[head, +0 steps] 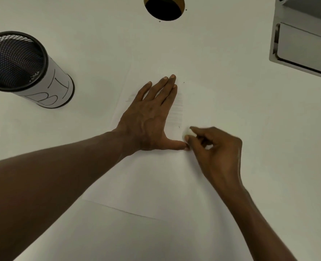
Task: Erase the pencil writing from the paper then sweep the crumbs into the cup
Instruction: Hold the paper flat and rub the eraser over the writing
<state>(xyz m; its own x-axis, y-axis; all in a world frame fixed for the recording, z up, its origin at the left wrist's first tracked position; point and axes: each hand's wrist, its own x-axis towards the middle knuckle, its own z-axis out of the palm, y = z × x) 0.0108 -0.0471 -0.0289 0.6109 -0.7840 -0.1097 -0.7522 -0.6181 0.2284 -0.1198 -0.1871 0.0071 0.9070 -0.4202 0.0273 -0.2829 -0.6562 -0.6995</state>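
The paper lies mid-frame on the table; the cup waits upper left for crumbs; the left hand presses flat, fingers straight, pinning the sheet; the right hand pinches the eraser beside faint writing.

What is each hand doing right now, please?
Left hand: open, fingers straight, pressing flat on the paper.
Right hand: closed, pinching the white eraser against the paper.
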